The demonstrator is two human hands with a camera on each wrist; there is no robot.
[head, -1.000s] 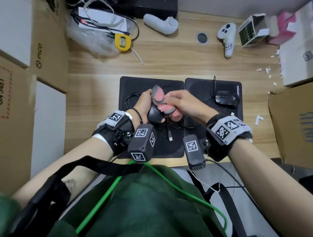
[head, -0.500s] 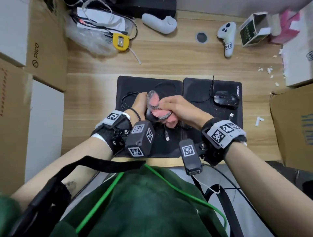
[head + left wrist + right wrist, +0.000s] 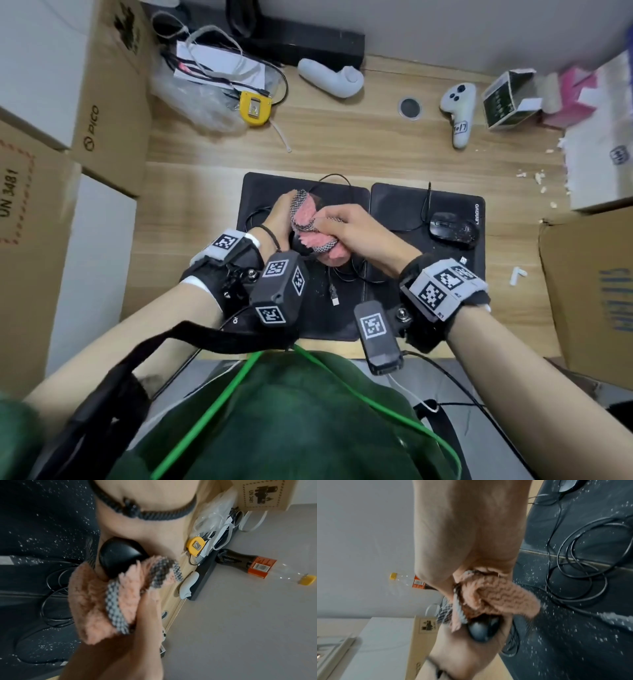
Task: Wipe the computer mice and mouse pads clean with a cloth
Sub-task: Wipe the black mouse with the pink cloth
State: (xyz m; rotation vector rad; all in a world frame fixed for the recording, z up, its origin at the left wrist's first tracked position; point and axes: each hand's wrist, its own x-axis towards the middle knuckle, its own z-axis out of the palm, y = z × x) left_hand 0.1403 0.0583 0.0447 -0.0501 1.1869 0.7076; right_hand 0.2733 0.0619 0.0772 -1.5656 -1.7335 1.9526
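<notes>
My left hand (image 3: 279,219) holds a black mouse (image 3: 118,558) lifted above the left mouse pad (image 3: 263,188); only the mouse's rounded back shows (image 3: 481,630). My right hand (image 3: 346,229) grips a bunched pink cloth (image 3: 308,226) with a checked border and presses it against the mouse (image 3: 96,599). The cloth (image 3: 496,599) covers most of the mouse. A second black mouse (image 3: 452,230), speckled with white dust, lies on the right Lenovo pad (image 3: 404,205). Both pads carry white specks. The held mouse's cable (image 3: 337,274) coils on the pads below my hands.
Cardboard boxes (image 3: 109,102) wall the left side, another box (image 3: 589,291) the right. At the desk's back lie a yellow tape measure (image 3: 255,108), a plastic bag of cables (image 3: 205,85), two white controllers (image 3: 459,109), a small green carton (image 3: 507,99) and white crumbs (image 3: 534,178).
My hands with the mouse and cloth have shifted slightly away from me, and the cloth has rubbed along the mouse. The second mouse has stayed put.
</notes>
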